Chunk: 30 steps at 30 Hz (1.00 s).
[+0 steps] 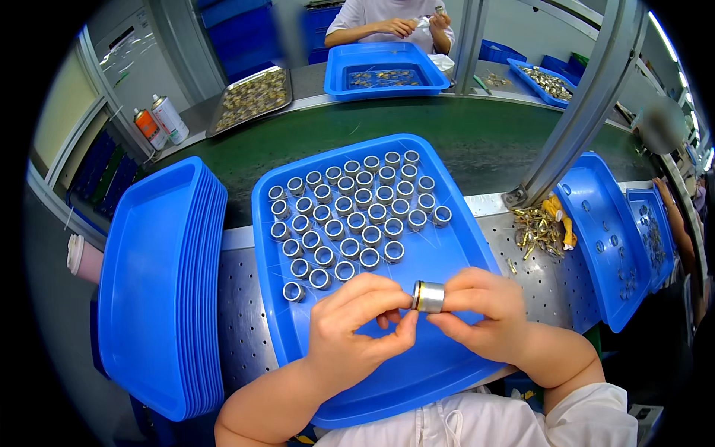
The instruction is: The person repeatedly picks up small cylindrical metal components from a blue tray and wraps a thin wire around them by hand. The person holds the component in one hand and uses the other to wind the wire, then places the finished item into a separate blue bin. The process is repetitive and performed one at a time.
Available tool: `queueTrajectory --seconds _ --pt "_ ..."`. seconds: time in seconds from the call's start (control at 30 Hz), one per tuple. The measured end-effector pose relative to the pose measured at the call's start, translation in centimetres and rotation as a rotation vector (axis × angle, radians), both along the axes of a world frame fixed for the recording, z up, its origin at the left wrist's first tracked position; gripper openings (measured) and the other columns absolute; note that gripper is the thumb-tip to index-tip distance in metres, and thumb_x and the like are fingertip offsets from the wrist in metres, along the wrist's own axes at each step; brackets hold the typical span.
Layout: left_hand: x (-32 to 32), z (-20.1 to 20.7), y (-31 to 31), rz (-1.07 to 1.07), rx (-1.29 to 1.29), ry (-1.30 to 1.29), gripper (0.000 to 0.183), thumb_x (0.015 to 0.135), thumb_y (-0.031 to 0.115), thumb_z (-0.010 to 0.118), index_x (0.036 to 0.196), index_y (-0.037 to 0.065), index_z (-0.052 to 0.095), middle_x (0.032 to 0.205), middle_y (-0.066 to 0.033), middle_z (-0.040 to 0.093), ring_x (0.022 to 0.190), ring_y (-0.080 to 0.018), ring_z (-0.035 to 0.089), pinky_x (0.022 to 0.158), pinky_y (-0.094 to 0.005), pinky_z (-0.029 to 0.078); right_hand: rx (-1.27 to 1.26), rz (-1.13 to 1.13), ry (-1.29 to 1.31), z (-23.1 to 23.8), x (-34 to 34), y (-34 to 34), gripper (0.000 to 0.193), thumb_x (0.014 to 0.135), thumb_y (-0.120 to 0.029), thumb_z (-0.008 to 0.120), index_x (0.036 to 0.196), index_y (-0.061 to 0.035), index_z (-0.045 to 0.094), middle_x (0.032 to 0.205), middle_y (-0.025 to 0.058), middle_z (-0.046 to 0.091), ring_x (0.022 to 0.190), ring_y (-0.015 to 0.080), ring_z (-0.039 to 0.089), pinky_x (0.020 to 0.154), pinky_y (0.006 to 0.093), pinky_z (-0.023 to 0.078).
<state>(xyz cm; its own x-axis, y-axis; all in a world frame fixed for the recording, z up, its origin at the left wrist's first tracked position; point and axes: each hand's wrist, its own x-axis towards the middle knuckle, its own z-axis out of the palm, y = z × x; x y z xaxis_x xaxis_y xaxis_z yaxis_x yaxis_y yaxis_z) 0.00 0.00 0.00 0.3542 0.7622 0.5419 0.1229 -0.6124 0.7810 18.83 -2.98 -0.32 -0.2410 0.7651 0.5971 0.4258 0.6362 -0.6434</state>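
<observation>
Between my two hands, above the near part of a blue tray [454, 223], is a short silver metal cylinder [430, 296] with a darker ringed end on its left. My left hand [361, 320] pinches that ringed end with thumb and fingers. At the other end, the thumb and fingers of my right hand [484, 305] grip the smooth silver side. Several similar metal sleeves [350, 249] stand upright in rows over the tray's far and left part, open ends up. Thin clear strands lie among them.
A stack of blue trays [149, 290] stands on the left. To the right lie small brass-coloured parts [538, 231], a yellow cloth [558, 216] and another blue tray [596, 246]. A metal post [573, 112] rises there. Beyond the green belt [313, 130] a person [395, 22] works.
</observation>
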Motion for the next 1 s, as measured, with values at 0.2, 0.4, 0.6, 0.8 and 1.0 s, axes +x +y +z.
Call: queueTrajectory --seconds 0.2,0.4,0.6,0.8,1.0 --pt "0.2 0.0 -0.1 0.044 0.061 0.010 0.021 0.058 -0.010 0.068 0.076 0.000 0.063 0.075 -0.0075 0.061 0.056 -0.0099 0.057 0.050 -0.0199 0.047 0.300 -0.023 -0.187 0.2 0.0 0.3 0.025 0.063 -0.007 0.078 0.083 -0.0055 0.064 0.071 0.0041 0.060 0.055 0.0173 0.055 0.046 0.0267 0.040" --pt "-0.2 0.3 -0.2 0.075 0.095 0.066 0.017 0.056 -0.007 0.069 0.070 0.001 0.063 0.070 -0.0067 0.061 0.054 -0.0105 0.058 0.049 -0.0198 0.047 0.372 -0.016 -0.228 -0.1 -0.5 -0.1 0.024 0.064 -0.006 0.077 0.083 -0.0040 0.064 0.070 0.0029 0.058 0.053 0.0150 0.053 0.044 0.0262 0.036" --pt "-0.3 0.1 0.1 0.049 0.083 0.028 0.017 0.062 -0.007 0.070 0.076 0.001 0.065 0.073 -0.0060 0.061 0.055 -0.0102 0.058 0.049 -0.0193 0.048 0.390 -0.048 -0.214 0.1 -0.6 0.2 0.024 0.063 -0.007 0.077 0.083 -0.0048 0.064 0.071 0.0031 0.059 0.054 0.0152 0.053 0.044 0.0257 0.036" --pt "-0.3 0.3 0.1 -0.008 -0.107 -0.066 0.017 0.064 -0.007 0.071 0.079 -0.001 0.065 0.078 -0.0084 0.062 0.060 -0.0100 0.060 0.052 -0.0204 0.050 0.410 -0.047 -0.266 0.2 -0.2 0.4 0.025 0.064 -0.008 0.078 0.085 -0.0070 0.065 0.074 0.0028 0.060 0.056 0.0153 0.054 0.044 0.0251 0.035" --pt "-0.6 0.2 -0.2 -0.013 -0.060 -0.035 0.016 0.064 -0.007 0.072 0.077 0.000 0.065 0.076 -0.0070 0.062 0.060 -0.0099 0.061 0.052 -0.0202 0.050 0.119 -0.001 -0.002 0.2 -0.8 0.0 0.025 0.065 -0.006 0.078 0.087 -0.0054 0.066 0.075 0.0052 0.061 0.058 0.0180 0.057 0.048 0.0281 0.042"
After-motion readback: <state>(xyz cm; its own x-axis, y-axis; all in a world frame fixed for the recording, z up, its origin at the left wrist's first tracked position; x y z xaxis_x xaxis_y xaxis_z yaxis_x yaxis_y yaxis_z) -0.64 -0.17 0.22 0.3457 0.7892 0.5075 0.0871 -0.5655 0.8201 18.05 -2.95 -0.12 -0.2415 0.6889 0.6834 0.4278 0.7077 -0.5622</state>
